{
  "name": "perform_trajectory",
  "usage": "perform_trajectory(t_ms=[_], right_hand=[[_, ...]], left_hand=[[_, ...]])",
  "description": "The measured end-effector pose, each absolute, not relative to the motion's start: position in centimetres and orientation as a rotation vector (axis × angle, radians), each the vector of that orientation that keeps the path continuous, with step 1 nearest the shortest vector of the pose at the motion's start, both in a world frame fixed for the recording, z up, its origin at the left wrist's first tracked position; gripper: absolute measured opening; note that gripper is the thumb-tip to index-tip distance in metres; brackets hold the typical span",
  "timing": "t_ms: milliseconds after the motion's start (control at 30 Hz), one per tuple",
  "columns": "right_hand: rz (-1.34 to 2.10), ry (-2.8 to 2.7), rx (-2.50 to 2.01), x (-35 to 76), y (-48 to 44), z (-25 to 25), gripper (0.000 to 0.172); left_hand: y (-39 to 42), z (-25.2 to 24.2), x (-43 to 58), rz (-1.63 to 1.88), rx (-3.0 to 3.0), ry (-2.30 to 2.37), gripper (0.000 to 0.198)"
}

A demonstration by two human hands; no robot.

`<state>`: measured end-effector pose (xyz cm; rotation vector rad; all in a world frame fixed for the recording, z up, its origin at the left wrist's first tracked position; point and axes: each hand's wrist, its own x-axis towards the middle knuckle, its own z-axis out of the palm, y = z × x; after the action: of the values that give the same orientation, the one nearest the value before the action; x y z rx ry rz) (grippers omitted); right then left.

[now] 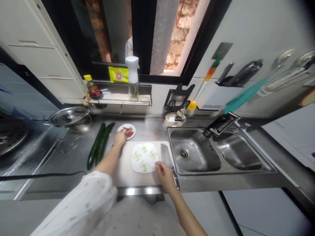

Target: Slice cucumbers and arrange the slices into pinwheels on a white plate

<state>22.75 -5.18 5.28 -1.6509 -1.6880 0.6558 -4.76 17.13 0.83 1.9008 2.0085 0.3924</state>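
Observation:
My left hand (120,138) reaches to the near left edge of a small white dish (133,128) of small red pieces (128,131). Its fingertips are together at the pieces; whether one is between them is too small to see. On the pale cutting board (123,177) lies a white square plate (136,166) with pale green cucumber slices (144,165) arranged in several pinwheels. At the plate's lower right corner my right hand (165,175) is curled, thumb and fingers pinched; anything in them is hidden. Beside it a kitchen knife (166,154) lies along the board's right side, its black handle partly behind my hand.
Two whole cucumbers (99,146) lie left of the board. Further left stands a lidded steel pot (71,119). A double sink (197,150) with a black faucet (219,126) is at the right. Behind, a shelf (118,99) holds a spray bottle (133,77) and a sauce bottle (92,87).

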Motion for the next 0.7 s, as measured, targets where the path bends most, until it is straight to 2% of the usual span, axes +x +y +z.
perform_trajectory(t_ms=[267,467,567,700], right_hand=[[0.676,-1.701,-1.626,22.4,-5.0,5.0,0.028],[0.685,-1.719,-1.611,22.2,-4.9,5.4,0.027],[0.686,-1.726,-1.605,22.0,-4.7,5.5,0.027],[0.698,-1.753,-1.572,21.6,-4.1,5.6,0.027]], left_hand=[[17.2,0.7,-5.2,0.496,1.836,1.972,0.026],[16.7,1.0,-5.0,0.828,1.409,1.882,0.025],[16.1,1.2,-4.7,1.031,1.141,1.723,0.030],[15.2,1.2,-4.7,1.129,0.986,1.559,0.036]])
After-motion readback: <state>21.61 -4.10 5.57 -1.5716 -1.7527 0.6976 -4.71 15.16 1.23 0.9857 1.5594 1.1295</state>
